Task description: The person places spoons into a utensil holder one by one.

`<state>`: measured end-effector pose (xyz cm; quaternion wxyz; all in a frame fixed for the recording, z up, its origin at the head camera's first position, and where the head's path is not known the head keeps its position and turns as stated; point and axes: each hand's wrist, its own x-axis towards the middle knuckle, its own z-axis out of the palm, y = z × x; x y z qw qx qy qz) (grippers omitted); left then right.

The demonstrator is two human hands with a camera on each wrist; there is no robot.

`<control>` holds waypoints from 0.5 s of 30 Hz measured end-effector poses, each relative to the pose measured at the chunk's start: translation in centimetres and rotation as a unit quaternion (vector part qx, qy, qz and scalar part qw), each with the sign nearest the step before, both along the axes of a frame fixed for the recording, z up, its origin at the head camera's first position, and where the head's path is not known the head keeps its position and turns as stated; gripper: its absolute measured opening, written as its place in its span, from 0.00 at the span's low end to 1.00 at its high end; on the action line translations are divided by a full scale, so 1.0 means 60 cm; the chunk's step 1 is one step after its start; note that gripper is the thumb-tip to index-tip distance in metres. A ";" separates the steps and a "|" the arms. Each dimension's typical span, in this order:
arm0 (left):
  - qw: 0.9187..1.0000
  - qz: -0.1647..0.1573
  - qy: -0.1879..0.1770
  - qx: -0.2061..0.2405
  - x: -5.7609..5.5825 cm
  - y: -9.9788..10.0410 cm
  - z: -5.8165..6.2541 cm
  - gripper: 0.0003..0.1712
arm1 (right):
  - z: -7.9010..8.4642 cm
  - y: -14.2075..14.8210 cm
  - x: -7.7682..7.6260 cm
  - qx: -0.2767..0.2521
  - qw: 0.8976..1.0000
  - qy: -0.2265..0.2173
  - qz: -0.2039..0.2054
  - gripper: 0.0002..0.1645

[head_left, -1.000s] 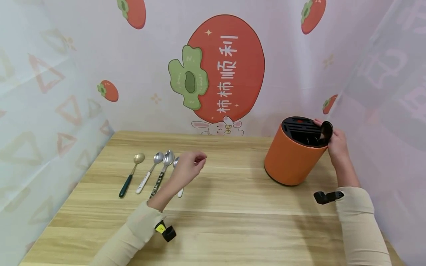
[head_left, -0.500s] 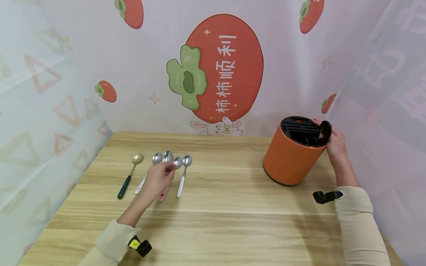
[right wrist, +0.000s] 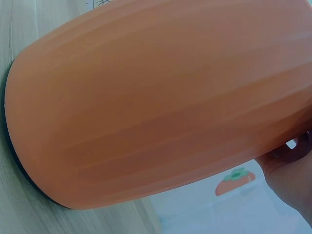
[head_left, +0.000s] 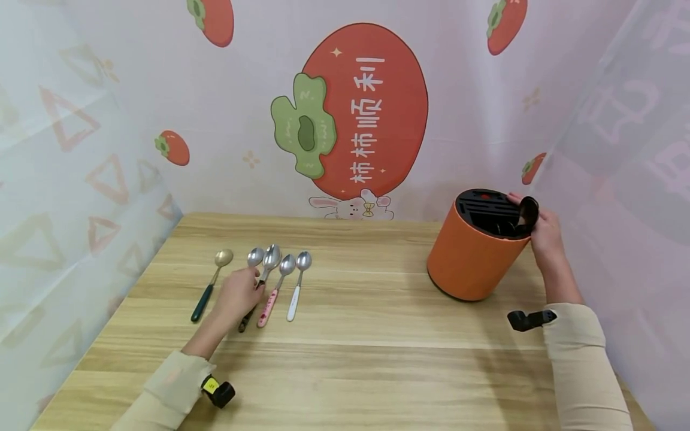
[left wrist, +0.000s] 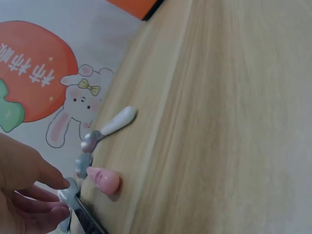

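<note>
My left hand (head_left: 237, 293) is over the row of spoons, hiding most of the one with a white patterned handle (head_left: 256, 257). In the left wrist view, its thumb and fingers stand apart beside the black handle of another spoon (left wrist: 87, 218). To the right lie a pink-handled spoon (head_left: 268, 307) and a white-handled spoon (head_left: 293, 302). A gold spoon with a dark green handle (head_left: 202, 301) lies to the left. My right hand (head_left: 548, 236) holds the orange knife block (head_left: 474, 257) at its upper right side, next to a dark, round-ended utensil (head_left: 529, 212) in the top.
The wooden table (head_left: 366, 311) stretches between the spoons and the block. Printed curtains (head_left: 237, 108) enclose the back and both sides. Slots and a wider opening show in the block's black top (head_left: 487, 206), with some dark utensils inside.
My left hand has moved left across the spoons and lower, uncovering the pink-handled and white-handled ones. The right hand and the knife block have stayed in place.
</note>
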<state>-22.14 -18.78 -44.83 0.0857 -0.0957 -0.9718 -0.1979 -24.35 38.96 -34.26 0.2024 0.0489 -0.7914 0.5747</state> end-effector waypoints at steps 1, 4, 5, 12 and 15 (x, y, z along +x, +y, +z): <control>1.000 0.000 -0.007 -0.010 -0.001 0.000 -0.002 0.08 | -0.001 0.001 0.000 0.006 1.000 -0.004 -0.002 0.24; 0.999 -0.001 -0.025 -0.033 -0.004 -0.001 -0.006 0.12 | -0.001 0.001 0.000 0.018 1.000 -0.017 -0.009 0.25; 0.999 0.001 -0.030 -0.039 -0.005 -0.002 -0.007 0.13 | -0.001 0.001 0.000 0.021 0.999 -0.022 -0.010 0.26; 0.997 0.004 -0.058 -0.042 -0.012 -0.004 -0.010 0.16 | 0.011 -0.010 0.011 0.015 1.000 -0.016 -0.015 0.24; 0.997 0.007 -0.061 -0.038 -0.014 -0.004 -0.010 0.18 | 0.018 -0.017 0.019 -0.010 1.000 0.001 -0.002 0.24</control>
